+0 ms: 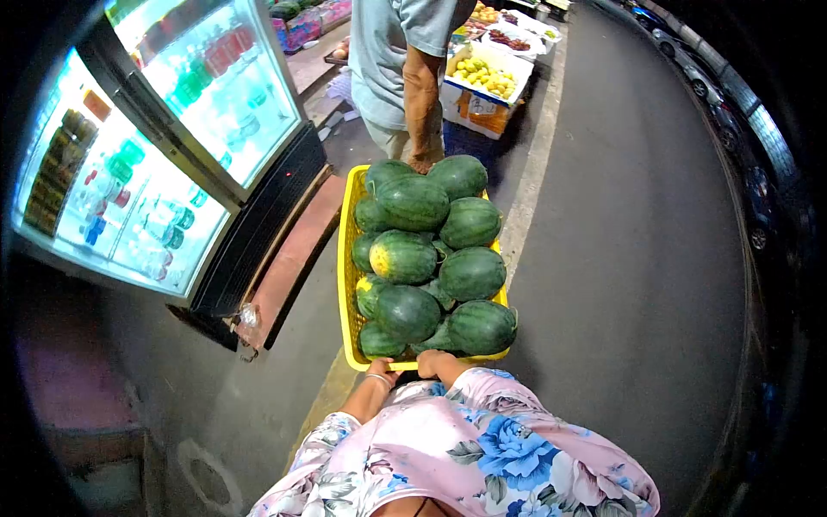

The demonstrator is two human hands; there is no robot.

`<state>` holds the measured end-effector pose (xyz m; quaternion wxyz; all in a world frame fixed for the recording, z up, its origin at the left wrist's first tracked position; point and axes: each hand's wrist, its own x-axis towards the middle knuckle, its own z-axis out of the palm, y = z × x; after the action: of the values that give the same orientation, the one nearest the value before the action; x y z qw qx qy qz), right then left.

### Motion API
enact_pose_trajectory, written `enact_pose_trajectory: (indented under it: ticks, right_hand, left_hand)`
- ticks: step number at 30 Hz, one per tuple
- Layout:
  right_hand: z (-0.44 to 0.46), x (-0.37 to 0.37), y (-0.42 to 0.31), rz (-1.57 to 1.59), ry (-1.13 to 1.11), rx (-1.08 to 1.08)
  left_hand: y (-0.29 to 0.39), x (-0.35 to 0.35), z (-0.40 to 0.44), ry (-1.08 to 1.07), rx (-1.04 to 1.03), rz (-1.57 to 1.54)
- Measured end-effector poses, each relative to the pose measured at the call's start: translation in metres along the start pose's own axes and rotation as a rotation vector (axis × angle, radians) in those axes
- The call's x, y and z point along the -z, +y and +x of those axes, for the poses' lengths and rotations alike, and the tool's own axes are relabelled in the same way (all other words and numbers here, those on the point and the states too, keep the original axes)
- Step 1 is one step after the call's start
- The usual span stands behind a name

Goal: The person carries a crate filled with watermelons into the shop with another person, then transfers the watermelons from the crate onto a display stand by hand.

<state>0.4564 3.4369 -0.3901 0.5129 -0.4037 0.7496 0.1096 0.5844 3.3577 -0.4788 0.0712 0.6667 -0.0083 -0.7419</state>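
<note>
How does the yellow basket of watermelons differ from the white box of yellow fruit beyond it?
The yellow basket holds large dark-green watermelons; the white box holds many smaller yellow fruits. The basket is gripped at its near edge by the wearer's left hand and right hand, while no hand shows on the box. Both are open-topped and carry piled fruit.

The pink top (405, 444) bears blue flowers (517, 450).

Lit glass-door drinks fridge (165, 129) at left, white box (498, 127) of yellow fruit (485, 78), parked cars (701, 86) along grey road (637, 215).
</note>
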Motion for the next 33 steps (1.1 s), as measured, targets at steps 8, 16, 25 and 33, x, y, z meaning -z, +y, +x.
enact_pose_trajectory:
  ticks: [8,16,25,33]
  right_hand:
    - [0.007,0.012,0.03,0.014,-0.027,-0.126]
    - [0.016,0.032,0.064,0.225,-0.054,-0.202]
    - [0.04,0.08,0.145,0.403,0.084,-0.258]
    - [0.092,0.117,0.25,0.211,0.072,-0.06]
  left_hand:
    - [-0.008,-0.046,0.024,-0.04,-0.005,0.031]
    - [0.004,-0.108,0.02,-0.06,0.02,0.251]
    - [-0.006,-0.218,0.059,-0.043,0.015,0.531]
    - [-0.029,-0.326,0.069,-0.03,0.055,0.602]
